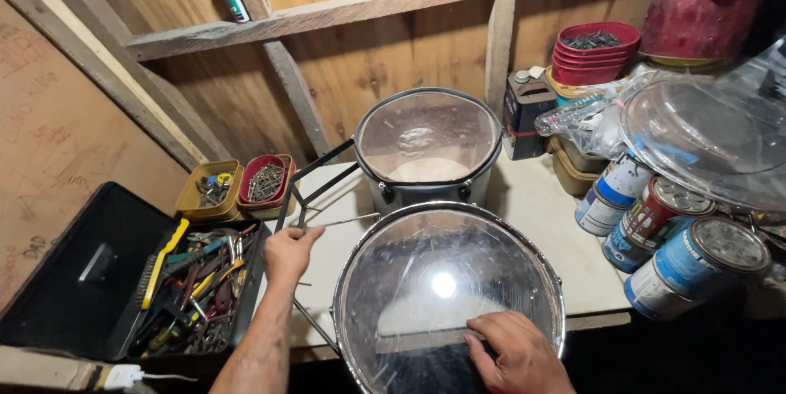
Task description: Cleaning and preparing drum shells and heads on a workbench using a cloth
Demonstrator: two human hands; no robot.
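Note:
A drum with a clear head and chrome rim [446,279] stands at the front of a white bench. My right hand [517,353] rests flat on the near part of its head. My left hand [288,252] pinches a thin metal rod [344,220] that lies on the bench beside the drum's left rim. Behind it stands a second, smaller drum [427,148] with a clear head and dark shell, with a black metal bracket [311,181] sticking out to its left.
An open black toolbox [176,283] full of hand tools sits at the left. Two small tubs of screws [241,184] stand behind it. Several paint cans [671,234] crowd the right side under a clear drum head [708,136]. Red bowls [596,52] stand at the back.

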